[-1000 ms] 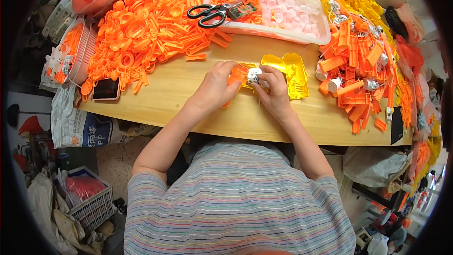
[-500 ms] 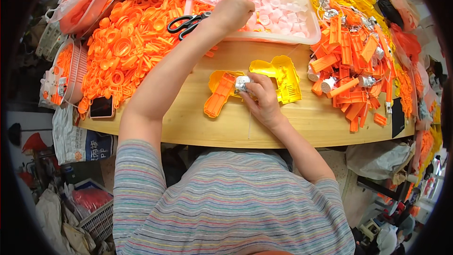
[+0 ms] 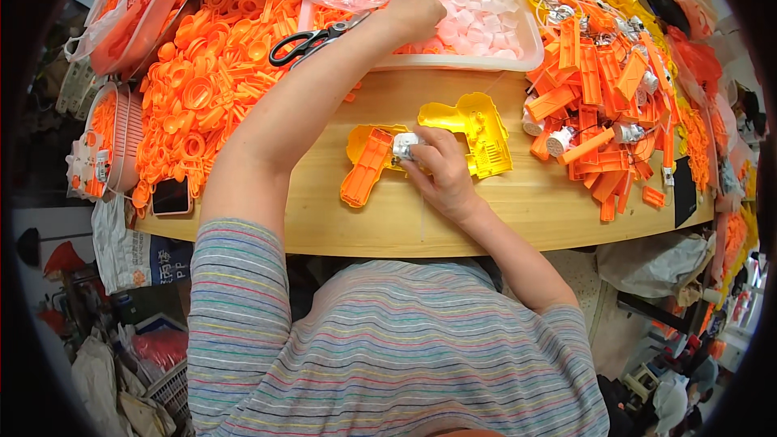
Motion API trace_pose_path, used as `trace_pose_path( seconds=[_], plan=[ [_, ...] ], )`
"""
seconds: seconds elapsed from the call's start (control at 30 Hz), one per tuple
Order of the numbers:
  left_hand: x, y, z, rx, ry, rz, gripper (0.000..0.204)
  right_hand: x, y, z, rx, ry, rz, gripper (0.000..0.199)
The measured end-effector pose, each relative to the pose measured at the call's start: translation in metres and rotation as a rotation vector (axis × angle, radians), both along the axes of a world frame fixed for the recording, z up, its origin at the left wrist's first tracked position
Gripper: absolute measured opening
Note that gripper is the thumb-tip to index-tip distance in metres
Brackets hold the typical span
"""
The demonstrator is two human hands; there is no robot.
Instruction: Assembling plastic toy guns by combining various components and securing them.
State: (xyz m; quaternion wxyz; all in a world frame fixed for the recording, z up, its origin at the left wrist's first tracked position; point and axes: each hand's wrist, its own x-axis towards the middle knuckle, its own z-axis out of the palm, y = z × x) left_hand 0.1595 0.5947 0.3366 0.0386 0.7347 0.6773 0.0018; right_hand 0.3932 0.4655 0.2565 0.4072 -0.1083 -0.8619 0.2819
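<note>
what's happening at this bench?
The person's left hand is over the white tray of pale caps, fingertips hard to make out. The right hand touches a small white part beside an orange piece that lies on a yellow shell. Another yellow shell piece lies to the right.

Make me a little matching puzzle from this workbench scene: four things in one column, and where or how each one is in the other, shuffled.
Things:
1. Left hand
2. Right hand
3. Scissors
4. Phone

Places and states:
A. Lying near the left end of the table
B. With fingers on a white piece
C. Black-handled, partly hidden by an arm
D. At the tray of pale pink pieces

Pairs: 1-D, 2-B, 3-C, 4-A
</note>
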Motion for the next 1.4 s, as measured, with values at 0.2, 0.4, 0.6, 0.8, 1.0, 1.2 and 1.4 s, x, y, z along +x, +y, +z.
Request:
trace_pose_path(
  seconds=[0.2, 0.4, 0.6, 0.8, 1.0, 1.2, 1.4],
  plan=[
    [0.004, -0.007, 0.001, 0.275, -0.069, -0.003, 0.017, -0.001, 0.000, 0.000, 0.005, 0.004, -0.006, 0.038],
    [0.007, -0.058, 0.031, 0.440, -0.555, -0.014, 0.015, 0.001, -0.003, -0.003, 0.025, 0.016, 0.003, 0.039],
    [0.031, -0.139, 0.043, 0.214, -0.992, 0.233, 0.017, 0.000, -0.002, -0.005, 0.012, -0.001, -0.030, 0.033],
    [0.042, -0.210, 0.012, 0.241, -1.064, 0.254, 0.012, -0.001, 0.001, -0.008, 0.043, 0.014, -0.027, 0.033],
    [0.058, -0.249, -0.027, 0.535, -0.671, 0.024, 0.011, -0.002, 0.000, -0.011, 0.048, 0.026, -0.026, 0.032],
    [0.083, -0.267, -0.044, 0.611, -0.272, 0.003, 0.013, 0.000, -0.002, -0.012, 0.059, 0.009, -0.033, 0.031],
    [0.101, -0.276, -0.059, 0.711, -0.155, 0.044, 0.013, 0.000, -0.001, -0.012, 0.063, 0.016, -0.030, 0.032]
  ],
)
